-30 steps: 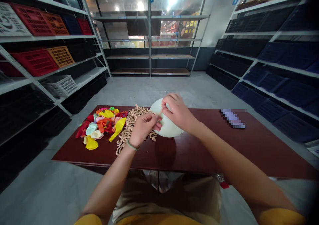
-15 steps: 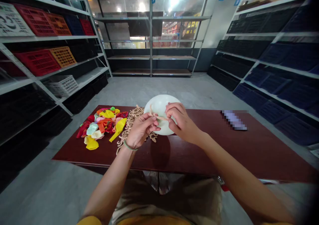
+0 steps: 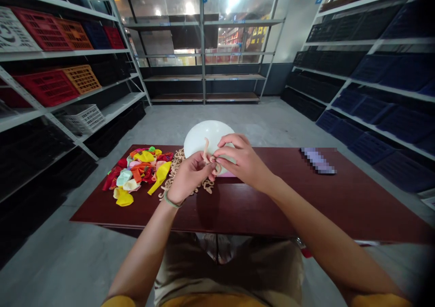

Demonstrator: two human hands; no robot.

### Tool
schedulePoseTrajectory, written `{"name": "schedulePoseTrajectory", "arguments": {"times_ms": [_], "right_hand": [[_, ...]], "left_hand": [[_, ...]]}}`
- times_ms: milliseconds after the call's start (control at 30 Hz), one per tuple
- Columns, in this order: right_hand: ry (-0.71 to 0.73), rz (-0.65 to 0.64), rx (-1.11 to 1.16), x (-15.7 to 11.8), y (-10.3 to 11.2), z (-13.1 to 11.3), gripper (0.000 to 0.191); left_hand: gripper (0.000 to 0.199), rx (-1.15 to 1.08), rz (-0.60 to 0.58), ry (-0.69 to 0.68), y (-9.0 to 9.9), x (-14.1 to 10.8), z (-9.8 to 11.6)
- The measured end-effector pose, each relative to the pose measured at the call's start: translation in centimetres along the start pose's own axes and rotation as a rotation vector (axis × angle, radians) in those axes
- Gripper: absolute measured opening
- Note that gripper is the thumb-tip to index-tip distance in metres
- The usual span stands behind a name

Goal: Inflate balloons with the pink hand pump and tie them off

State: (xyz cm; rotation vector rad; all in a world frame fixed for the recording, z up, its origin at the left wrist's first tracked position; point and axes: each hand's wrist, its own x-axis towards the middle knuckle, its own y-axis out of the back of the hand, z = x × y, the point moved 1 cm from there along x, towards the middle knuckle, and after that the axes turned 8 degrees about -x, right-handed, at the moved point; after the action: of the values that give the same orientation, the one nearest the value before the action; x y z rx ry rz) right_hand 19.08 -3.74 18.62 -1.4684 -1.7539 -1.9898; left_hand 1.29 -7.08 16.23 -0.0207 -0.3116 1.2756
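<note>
An inflated white balloon [image 3: 208,135] sits behind my hands, its near side partly covered by them. My left hand [image 3: 190,175] is closed, thumb against fingers, pinching a soft tan cord [image 3: 205,149] whose one end sticks up in front of the balloon. My right hand [image 3: 240,161] is bent over from the other side, thumb and fingertips closed at the cord's lower loop beside the left fingertips. The balloon's neck is hidden by the fingers. Just left of my left hand lies a pile of curled tan cords [image 3: 177,163], partly behind the hand.
Limp balloons [image 3: 140,171] in many colours lie heaped on the left of the dark red table [image 3: 272,207]. Something pink [image 3: 228,174] lies under the balloon. A blurred-out phone-like object [image 3: 317,160] rests at right. Shelves with crates [image 3: 47,87] stand around.
The balloon has shifted left and slightly up behind my hands. The cord, stretched straight between both hands before, is now looped at the left fingertips, the right hand drawn closer.
</note>
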Motion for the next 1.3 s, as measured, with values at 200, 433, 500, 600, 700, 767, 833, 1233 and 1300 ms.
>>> {"name": "schedulePoseTrajectory", "arguments": {"times_ms": [200,433,500,600,700,767,833,1233,1300], "right_hand": [[0.008,0.054,-0.049,0.3,-0.6,-0.5,0.009],[0.091,0.100,-0.169,0.2,-0.7,-2.3,0.014],[0.104,0.091,-0.159,0.2,-0.5,-2.3,0.016],[0.063,0.078,-0.095,0.2,-0.1,-1.7,0.015],[-0.011,0.040,-0.043,0.5,0.2,-1.3,0.014],[-0.025,-0.013,-0.017,0.6,0.3,-1.4,0.013],[-0.032,-0.063,0.006,0.6,0.3,-1.6,0.013],[-0.165,-0.037,0.010,0.4,-0.1,-2.3,0.008],[-0.137,0.002,-0.053,0.3,0.0,-2.5,0.011]], "left_hand": [[0.017,0.011,0.088,-0.091,0.0,0.0,-0.4],[0.018,-0.103,0.278,-0.269,-0.4,-0.1,-2.0],[0.018,-0.142,0.251,-0.299,-0.2,-0.2,-2.5],[0.018,-0.189,0.208,-0.328,0.2,-0.4,-3.1],[0.022,-0.192,0.183,-0.332,0.5,-0.6,-3.4],[0.023,-0.170,0.173,-0.332,0.5,-0.7,-3.4],[0.022,-0.134,0.168,-0.343,0.5,-0.7,-3.3],[0.026,0.123,0.244,-0.254,1.6,-1.2,-1.8],[0.026,0.148,0.288,-0.254,1.6,-1.2,-1.8]]}}
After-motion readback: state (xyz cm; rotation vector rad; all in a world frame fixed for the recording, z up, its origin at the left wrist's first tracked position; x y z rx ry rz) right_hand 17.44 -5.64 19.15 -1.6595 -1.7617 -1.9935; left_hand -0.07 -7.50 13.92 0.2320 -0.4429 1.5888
